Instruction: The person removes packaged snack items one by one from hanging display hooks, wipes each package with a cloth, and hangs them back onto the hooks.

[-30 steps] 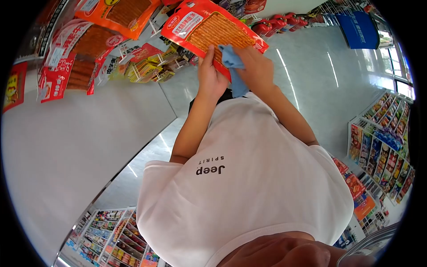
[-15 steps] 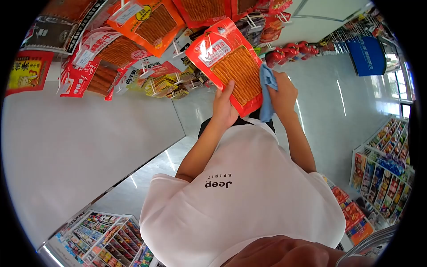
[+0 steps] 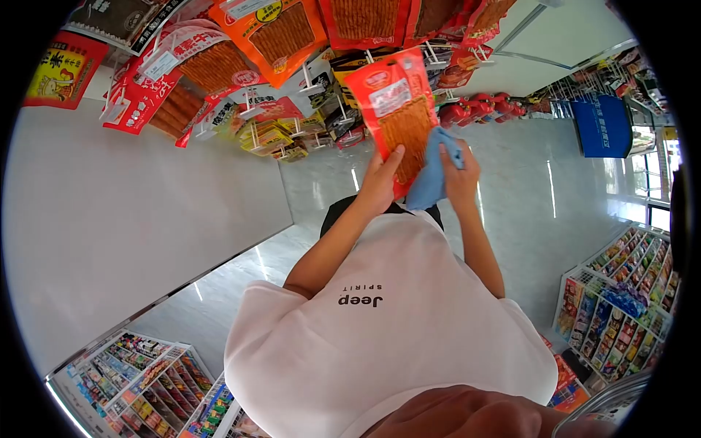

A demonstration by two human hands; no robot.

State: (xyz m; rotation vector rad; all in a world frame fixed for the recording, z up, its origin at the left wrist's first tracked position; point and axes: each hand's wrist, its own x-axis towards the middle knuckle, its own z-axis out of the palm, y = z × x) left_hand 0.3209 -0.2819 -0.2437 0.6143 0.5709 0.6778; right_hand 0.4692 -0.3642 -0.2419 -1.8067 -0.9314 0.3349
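A red snack packet (image 3: 401,124) with a clear window over brown strips is held up in front of my body, its top tilted away from me. My left hand (image 3: 378,179) grips its lower left edge, thumb on the front. In my right hand (image 3: 460,175) is a blue cloth (image 3: 431,175), pinched between the fingers. The cloth lies against the packet's right side and covers its lower right part. Behind the packet, similar red packets (image 3: 365,22) hang from hooks.
An orange packet (image 3: 281,36) and several others hang on hooks at the upper left, above a pale panel (image 3: 146,226). Stocked shelves (image 3: 621,299) stand at the right, more shelves (image 3: 146,387) at the lower left. Grey floor (image 3: 526,190) extends to the right, with a blue box (image 3: 602,125) beyond.
The packet has turned more edge-on and upright, and looks narrower. The cloth now spreads over its lower right part, with my right hand slightly lower. The whole view has shifted slightly.
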